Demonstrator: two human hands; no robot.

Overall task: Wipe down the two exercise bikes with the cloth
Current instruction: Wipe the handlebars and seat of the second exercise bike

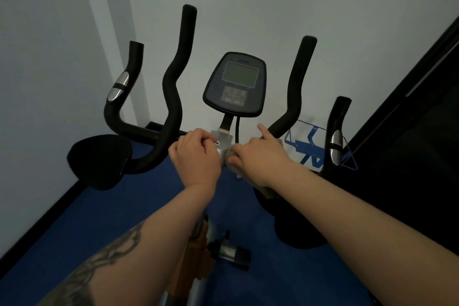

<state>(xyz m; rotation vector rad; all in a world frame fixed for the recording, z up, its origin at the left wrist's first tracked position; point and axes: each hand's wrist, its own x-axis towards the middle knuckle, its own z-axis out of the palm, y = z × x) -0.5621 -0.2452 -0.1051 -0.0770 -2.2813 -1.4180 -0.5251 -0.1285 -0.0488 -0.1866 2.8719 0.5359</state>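
Note:
An exercise bike fills the view, with black foam handlebars (pixel 173 77) and a dark console (pixel 236 83) on a stem. My left hand (pixel 196 156) is curled around the bar just left of the silver clamp (pixel 223 144). My right hand (pixel 258 156) presses a pale cloth (pixel 234 156) against the right side of the clamp, index finger stretched along the right handlebar (pixel 295 97). Most of the cloth is hidden under that hand. A second bike is not in view.
A black elbow pad (pixel 99 161) sits at the left, another (pixel 298 226) below my right forearm. A blue wire holder (pixel 313 149) is at the right. Grey walls stand close ahead, a dark panel (pixel 409 131) at the right, blue floor (pixel 99 218) below.

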